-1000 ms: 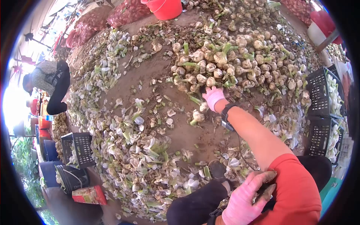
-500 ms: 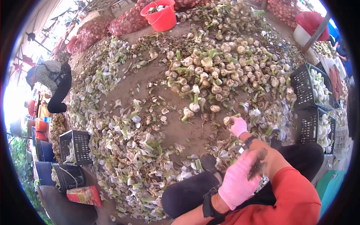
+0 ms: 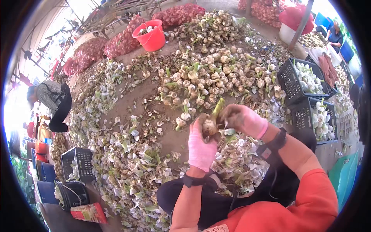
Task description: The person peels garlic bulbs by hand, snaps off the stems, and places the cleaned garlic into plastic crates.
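Observation:
A garlic bulb (image 3: 210, 127) with a short green stem (image 3: 218, 107) is in my left hand (image 3: 201, 149), whose gloved fingers wrap round its side. My right hand (image 3: 244, 120), in a pink glove with dirty fingertips, is closed and curled in at the bulb's right side. A pale bit shows by its fingertips, but what they pinch is too blurred to make out. Just beyond my hands lies a heap of unpeeled garlic bulbs (image 3: 216, 73). Loose garlic skins (image 3: 239, 158) cover the ground below them.
Black crates (image 3: 297, 118) of white garlic stand at the right. A red bucket (image 3: 152, 40) and red mesh sacks (image 3: 123, 40) are at the back. At the left are a bending person (image 3: 54, 100), a black crate (image 3: 83, 162) and a dark bucket (image 3: 73, 195). Another person (image 3: 334, 36) sits far right.
My right hand has come back from the heap's near edge with a garlic bulb. My left hand has moved forward and now holds the bulb. The view has shifted slightly.

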`<action>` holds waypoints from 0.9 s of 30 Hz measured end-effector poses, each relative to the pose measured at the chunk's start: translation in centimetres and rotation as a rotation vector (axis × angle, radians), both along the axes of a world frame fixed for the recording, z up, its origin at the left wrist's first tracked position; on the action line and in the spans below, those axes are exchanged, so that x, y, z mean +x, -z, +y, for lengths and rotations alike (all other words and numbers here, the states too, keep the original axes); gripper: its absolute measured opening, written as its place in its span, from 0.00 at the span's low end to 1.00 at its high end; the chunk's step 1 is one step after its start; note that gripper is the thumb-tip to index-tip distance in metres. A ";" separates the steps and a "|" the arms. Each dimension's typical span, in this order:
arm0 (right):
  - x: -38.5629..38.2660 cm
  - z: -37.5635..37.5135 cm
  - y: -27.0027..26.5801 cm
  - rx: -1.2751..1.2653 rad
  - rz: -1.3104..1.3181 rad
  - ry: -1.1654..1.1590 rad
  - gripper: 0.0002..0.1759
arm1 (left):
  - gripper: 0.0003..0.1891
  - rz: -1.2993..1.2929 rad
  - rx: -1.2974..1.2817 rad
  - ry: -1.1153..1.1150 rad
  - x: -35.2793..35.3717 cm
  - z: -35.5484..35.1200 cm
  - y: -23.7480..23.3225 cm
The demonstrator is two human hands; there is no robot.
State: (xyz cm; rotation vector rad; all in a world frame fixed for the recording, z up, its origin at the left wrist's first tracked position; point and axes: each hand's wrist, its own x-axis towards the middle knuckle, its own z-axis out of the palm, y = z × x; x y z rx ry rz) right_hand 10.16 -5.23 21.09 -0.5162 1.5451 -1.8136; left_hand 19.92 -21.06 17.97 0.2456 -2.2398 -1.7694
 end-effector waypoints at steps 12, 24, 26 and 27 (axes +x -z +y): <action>0.6 -0.3 -1.0 -0.059 0.029 0.289 0.21 | 0.33 0.316 -0.291 -0.178 -1.7 4.3 -1.8; 0.1 2.1 -1.7 0.128 0.347 0.294 0.13 | 0.30 0.051 0.484 0.003 -2.3 4.6 -1.9; 0.2 2.8 -1.8 0.144 0.314 0.315 0.13 | 0.28 0.087 0.525 0.076 -2.1 4.3 -2.6; 0.2 3.1 -1.9 0.158 0.282 0.330 0.13 | 0.27 0.043 0.724 0.081 -2.0 4.1 -2.7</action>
